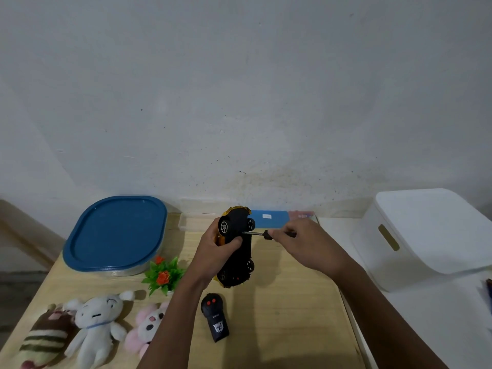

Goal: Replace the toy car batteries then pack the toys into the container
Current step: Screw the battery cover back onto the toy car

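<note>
Gripping the yellow toy car (235, 246) above the wooden table (279, 310), underside turned right, the left hand (213, 249) wraps its body. Right hand (300, 243) pinches a screwdriver (262, 234), tip against the chassis. Lidded blue container (114, 233) sits far left; remote control (214, 316) lies below the car.

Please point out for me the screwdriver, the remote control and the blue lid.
screwdriver (257, 234): head view, on the metal shaft near the handle.
remote control (215, 319): head view, on the middle of its black body.
blue lid (117, 233): head view, on the flat centre of the lid.
</note>
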`<act>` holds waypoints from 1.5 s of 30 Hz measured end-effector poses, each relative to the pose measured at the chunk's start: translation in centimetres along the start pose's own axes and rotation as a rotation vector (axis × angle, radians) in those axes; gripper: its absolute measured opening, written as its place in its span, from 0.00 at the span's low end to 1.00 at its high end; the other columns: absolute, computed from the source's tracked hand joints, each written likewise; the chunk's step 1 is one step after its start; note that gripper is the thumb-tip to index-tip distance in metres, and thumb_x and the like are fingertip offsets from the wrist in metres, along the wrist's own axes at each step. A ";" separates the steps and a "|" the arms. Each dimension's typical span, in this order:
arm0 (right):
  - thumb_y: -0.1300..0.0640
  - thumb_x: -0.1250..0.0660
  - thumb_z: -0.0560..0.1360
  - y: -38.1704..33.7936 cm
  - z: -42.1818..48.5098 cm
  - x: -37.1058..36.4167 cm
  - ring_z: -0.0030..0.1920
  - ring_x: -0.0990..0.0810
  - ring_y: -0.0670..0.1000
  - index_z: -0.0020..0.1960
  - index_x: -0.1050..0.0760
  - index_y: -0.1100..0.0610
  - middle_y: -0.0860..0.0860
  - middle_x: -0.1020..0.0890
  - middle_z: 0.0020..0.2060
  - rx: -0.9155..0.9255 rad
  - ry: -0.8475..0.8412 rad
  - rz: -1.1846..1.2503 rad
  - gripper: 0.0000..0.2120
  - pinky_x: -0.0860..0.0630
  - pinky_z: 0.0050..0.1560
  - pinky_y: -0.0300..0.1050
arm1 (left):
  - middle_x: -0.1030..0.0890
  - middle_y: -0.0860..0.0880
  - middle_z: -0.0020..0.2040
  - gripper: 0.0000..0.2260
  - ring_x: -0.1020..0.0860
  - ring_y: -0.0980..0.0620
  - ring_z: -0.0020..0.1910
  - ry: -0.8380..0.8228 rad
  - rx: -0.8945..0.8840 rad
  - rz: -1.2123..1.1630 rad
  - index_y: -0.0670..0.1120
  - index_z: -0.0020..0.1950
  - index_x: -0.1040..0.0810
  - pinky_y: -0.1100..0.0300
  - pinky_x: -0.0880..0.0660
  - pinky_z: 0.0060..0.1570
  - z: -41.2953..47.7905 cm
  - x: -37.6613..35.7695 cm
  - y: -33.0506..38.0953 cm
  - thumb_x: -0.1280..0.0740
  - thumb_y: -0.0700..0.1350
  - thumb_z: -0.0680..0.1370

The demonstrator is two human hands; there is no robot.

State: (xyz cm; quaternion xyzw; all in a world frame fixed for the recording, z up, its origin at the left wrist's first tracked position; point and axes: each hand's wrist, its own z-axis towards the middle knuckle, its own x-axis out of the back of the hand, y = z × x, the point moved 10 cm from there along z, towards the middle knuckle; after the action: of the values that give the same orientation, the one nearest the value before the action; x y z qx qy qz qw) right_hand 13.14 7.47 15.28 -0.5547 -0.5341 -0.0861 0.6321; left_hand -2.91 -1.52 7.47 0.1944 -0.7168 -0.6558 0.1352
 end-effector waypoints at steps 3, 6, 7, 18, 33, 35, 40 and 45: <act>0.42 0.41 0.80 0.1 -0.2 -0.9 0.25 0.33 0.45 0.43 0.18 0.54 0.49 0.29 0.25 -0.035 -0.051 0.004 0.20 0.37 0.31 0.42 | 0.16 0.52 0.51 0.17 0.18 0.54 0.51 0.007 -0.006 0.005 0.58 0.59 0.24 0.57 0.20 0.52 0.0 -0.1 0.1 0.30 0.38 0.76; 0.43 0.42 0.81 1.4 -0.2 -1.9 0.26 0.35 0.46 0.40 0.19 0.52 0.49 0.30 0.26 -0.127 -0.105 0.121 0.20 0.37 0.28 0.40 | 0.16 0.51 0.51 0.17 0.18 0.52 0.51 0.002 -0.008 0.012 0.59 0.57 0.23 0.57 0.20 0.52 -0.1 -0.2 0.0 0.30 0.37 0.76; 0.43 0.42 0.80 1.8 -0.3 -2.1 0.26 0.35 0.46 0.40 0.19 0.53 0.49 0.30 0.27 -0.167 -0.115 0.181 0.20 0.38 0.26 0.38 | 0.16 0.51 0.50 0.17 0.18 0.52 0.51 -0.001 -0.009 0.010 0.59 0.57 0.23 0.56 0.20 0.52 -0.1 -0.3 0.0 0.31 0.37 0.76; 0.43 0.31 0.75 2.2 0.6 -0.3 0.43 0.20 0.48 0.45 0.22 0.52 0.50 0.18 0.42 -0.037 -0.101 0.100 0.12 0.25 0.44 0.46 | 0.16 0.51 0.51 0.18 0.17 0.52 0.51 0.028 0.007 -0.030 0.57 0.59 0.23 0.59 0.20 0.49 0.6 -1.6 -0.2 0.31 0.37 0.77; 0.45 0.46 0.80 7.7 0.7 -3.1 0.23 0.40 0.45 0.39 0.29 0.54 0.44 0.34 0.22 -0.266 -0.411 0.429 0.18 0.43 0.27 0.41 | 0.19 0.41 0.53 0.18 0.20 0.43 0.50 -0.027 0.207 -0.216 0.51 0.64 0.23 0.49 0.21 0.48 1.1 -5.5 -1.7 0.36 0.41 0.75; 0.45 0.44 0.80 8.5 1.3 -2.5 0.25 0.40 0.45 0.38 0.29 0.54 0.45 0.34 0.23 -0.225 -0.361 0.491 0.17 0.43 0.28 0.42 | 0.21 0.39 0.54 0.22 0.22 0.42 0.51 -0.067 0.246 -0.264 0.46 0.66 0.25 0.47 0.24 0.50 1.1 -6.4 -2.1 0.39 0.43 0.72; 0.46 0.42 0.80 9.7 2.9 -0.4 0.27 0.37 0.46 0.38 0.28 0.54 0.47 0.33 0.27 -0.102 -0.219 0.576 0.17 0.42 0.29 0.43 | 0.20 0.41 0.60 0.16 0.20 0.42 0.58 -0.025 0.398 -0.185 0.47 0.69 0.29 0.49 0.21 0.53 0.9 -6.7 -3.7 0.38 0.43 0.81; 0.45 0.40 0.79 12.1 4.4 0.8 0.25 0.37 0.46 0.37 0.27 0.55 0.44 0.32 0.23 -0.150 -0.132 0.592 0.18 0.41 0.29 0.42 | 0.19 0.49 0.55 0.22 0.21 0.50 0.53 0.033 0.411 0.528 0.47 0.66 0.30 0.56 0.24 0.51 1.8 -7.6 -6.8 0.30 0.54 0.76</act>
State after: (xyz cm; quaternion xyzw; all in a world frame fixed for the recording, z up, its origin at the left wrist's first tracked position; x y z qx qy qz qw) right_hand 19.38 15.82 7.68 -0.7357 -0.3814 0.0985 0.5510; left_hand 3.70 3.13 0.95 0.0358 -0.8573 -0.4369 0.2698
